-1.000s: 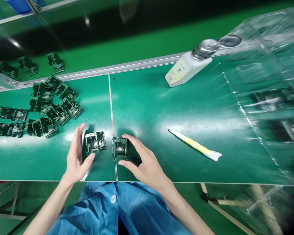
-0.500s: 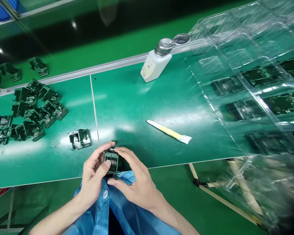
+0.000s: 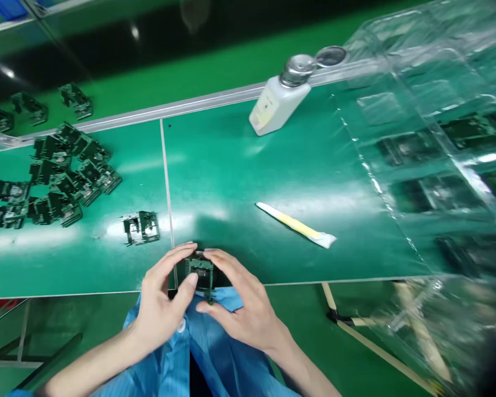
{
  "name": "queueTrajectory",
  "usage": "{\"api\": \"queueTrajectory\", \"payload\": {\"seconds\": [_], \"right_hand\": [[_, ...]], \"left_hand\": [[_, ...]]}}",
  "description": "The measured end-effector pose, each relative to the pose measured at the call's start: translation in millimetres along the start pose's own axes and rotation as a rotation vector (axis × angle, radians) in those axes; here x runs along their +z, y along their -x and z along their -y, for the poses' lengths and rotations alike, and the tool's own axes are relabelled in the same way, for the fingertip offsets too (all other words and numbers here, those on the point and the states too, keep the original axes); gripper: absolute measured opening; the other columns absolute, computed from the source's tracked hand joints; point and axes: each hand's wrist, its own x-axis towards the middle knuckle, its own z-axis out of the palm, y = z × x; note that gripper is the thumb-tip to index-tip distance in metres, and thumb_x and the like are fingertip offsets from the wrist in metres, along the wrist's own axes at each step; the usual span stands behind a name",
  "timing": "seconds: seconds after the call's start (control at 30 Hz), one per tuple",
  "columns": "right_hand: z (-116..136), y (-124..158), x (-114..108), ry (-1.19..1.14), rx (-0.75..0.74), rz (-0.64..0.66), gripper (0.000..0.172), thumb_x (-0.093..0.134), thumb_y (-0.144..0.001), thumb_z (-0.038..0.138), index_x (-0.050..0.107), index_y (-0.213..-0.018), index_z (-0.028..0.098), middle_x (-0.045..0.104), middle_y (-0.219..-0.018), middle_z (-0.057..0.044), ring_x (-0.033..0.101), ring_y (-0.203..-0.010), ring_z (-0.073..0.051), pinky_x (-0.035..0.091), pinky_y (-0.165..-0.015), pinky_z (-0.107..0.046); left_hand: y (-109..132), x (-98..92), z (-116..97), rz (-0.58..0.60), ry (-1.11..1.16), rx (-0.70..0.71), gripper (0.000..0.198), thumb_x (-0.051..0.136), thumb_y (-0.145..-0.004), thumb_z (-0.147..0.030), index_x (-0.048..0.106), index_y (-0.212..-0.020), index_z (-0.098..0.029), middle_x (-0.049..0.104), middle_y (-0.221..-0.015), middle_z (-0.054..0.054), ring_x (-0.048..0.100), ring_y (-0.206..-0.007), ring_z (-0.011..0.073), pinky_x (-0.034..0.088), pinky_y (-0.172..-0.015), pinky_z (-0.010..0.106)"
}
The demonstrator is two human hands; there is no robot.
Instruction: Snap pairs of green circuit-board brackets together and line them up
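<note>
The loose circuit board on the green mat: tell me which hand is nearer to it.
Left. The left hand is below the circuit board and apart from it; the right hand is farther off to the right, past the held board between the hands.

Two hands (image 3: 161, 298) (image 3: 243, 309), one held circuit module (image 3: 200, 270), one dispenser bottle (image 3: 278, 109).

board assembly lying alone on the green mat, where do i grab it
Pinch the loose circuit board assembly by its opposite outer edges, coming straight from above. It lies flat on the green mat, apart from the pile, so nothing crowds its sides, and the edges seem safer than its open metal frame.
</note>
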Motion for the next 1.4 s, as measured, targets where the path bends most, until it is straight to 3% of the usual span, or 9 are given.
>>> {"api": "queueTrajectory", "payload": {"seconds": [0.1,0.17,0.27,0.37,0.47,0.63,0.8,1.1,1.4], "right_hand": [[-10.4,-18.1,-6.2,0.151,0.076,-0.011,0.063,0.067,-0.091,0.039,0.042,-0.147,0.024,0.063,-0.135,-0.013,0.061,-0.125,-0.029,0.054,-0.106,-0.046],[-16.6,-34.7,-4.4,0.198,0.079,-0.016,0.060,0.066,-0.092,0.038,0.043,-0.146,0.024,0.062,-0.136,-0.013,0.061,-0.126,-0.030,0.054,-0.106,-0.047],[-20.1,-60.8,6.7,0.199,0.053,0.036,0.059,0.062,-0.094,0.040,0.041,-0.147,0.023,0.061,-0.137,-0.014,0.060,-0.126,-0.030,0.055,-0.104,-0.048],[-17.1,-82.5,22.0,0.197,0.033,0.093,0.059,0.059,-0.095,0.041,0.040,-0.147,0.020,0.058,-0.141,-0.015,0.057,-0.130,-0.030,0.054,-0.105,-0.050],[-12.7,-94.9,33.2,0.182,0.000,0.137,0.059,0.060,-0.095,0.043,0.042,-0.146,0.020,0.055,-0.143,-0.015,0.053,-0.134,-0.031,0.050,-0.109,-0.052],[-13.2,-94.3,37.3,0.054,0.024,0.121,0.058,0.064,-0.092,0.045,0.046,-0.141,0.021,0.061,-0.137,-0.014,0.061,-0.125,-0.028,0.055,-0.104,-0.045],[-19.1,-86.4,36.2,0.126,0.031,0.136,0.057,0.059,-0.095,0.046,0.041,-0.143,0.022,0.061,-0.138,-0.012,0.055,-0.133,-0.029,0.044,-0.114,-0.055],[-22.8,-83.4,38.6,0.142,0.032,0.096,0.056,0.062,-0.093,0.042,0.041,-0.141,0.022,0.063,-0.135,-0.012,0.057,-0.130,-0.030,0.046,-0.111,-0.057],[-23.7,-77.9,36.4,0.122,0.047,0.152,0.067,0.074,-0.084,0.039,0.043,-0.140,0.020,0.061,-0.137,-0.014,0.054,-0.133,-0.032,0.044,-0.114,-0.058]], "left_hand": [[12.2,-30.2,12.6,-0.150,-0.221,0.385,0.050,0.062,-0.085,-0.007,0.063,-0.130,-0.029,0.071,-0.121,0.005,0.066,-0.115,0.0229,0.053,-0.103,0.039],[11.6,-58.6,24.0,-0.253,-0.281,0.475,0.051,0.060,-0.085,-0.003,0.064,-0.129,-0.030,0.071,-0.114,0.002,0.067,-0.107,0.0181,0.055,-0.096,0.032],[-8.6,-96.5,41.0,-0.251,-0.299,0.286,0.058,0.067,-0.086,-0.012,0.055,-0.138,-0.033,0.066,-0.128,0.004,0.064,-0.115,0.0178,0.053,-0.097,0.029],[-39.1,-112.6,53.4,-0.067,-0.282,0.117,0.079,0.074,-0.084,-0.030,0.034,-0.151,-0.035,0.051,-0.150,0.009,0.051,-0.135,0.0272,0.051,-0.104,0.039],[-59.2,-108.4,58.5,0.071,-0.278,0.092,0.076,0.074,-0.083,-0.036,0.037,-0.150,-0.034,0.055,-0.147,0.009,0.053,-0.134,0.0287,0.050,-0.103,0.042],[-61.1,-97.6,56.1,0.111,-0.254,0.046,0.061,0.076,-0.081,-0.033,0.054,-0.138,-0.028,0.063,-0.138,0.009,0.057,-0.129,0.0279,0.048,-0.105,0.042],[-59.8,-99.8,50.3,0.138,-0.019,0.060,0.072,0.074,-0.083,-0.031,0.042,-0.148,-0.032,0.051,-0.152,0.005,0.044,-0.143,0.0241,0.037,-0.117,0.037],[-83.2,-64.6,39.3,-0.298,0.243,-0.055,0.011,0.071,-0.081,-0.025,0.074,-0.091,-0.024,0.077,-0.097,0.000,0.068,-0.106,0.0188,0.049,-0.097,0.031],[-85.4,-66.6,38.2,-0.272,0.246,-0.041,0.009,0.076,-0.077,-0.027,0.074,-0.086,-0.025,0.077,-0.093,0.000,0.070,-0.105,0.0195,0.046,-0.106,0.035]]}}
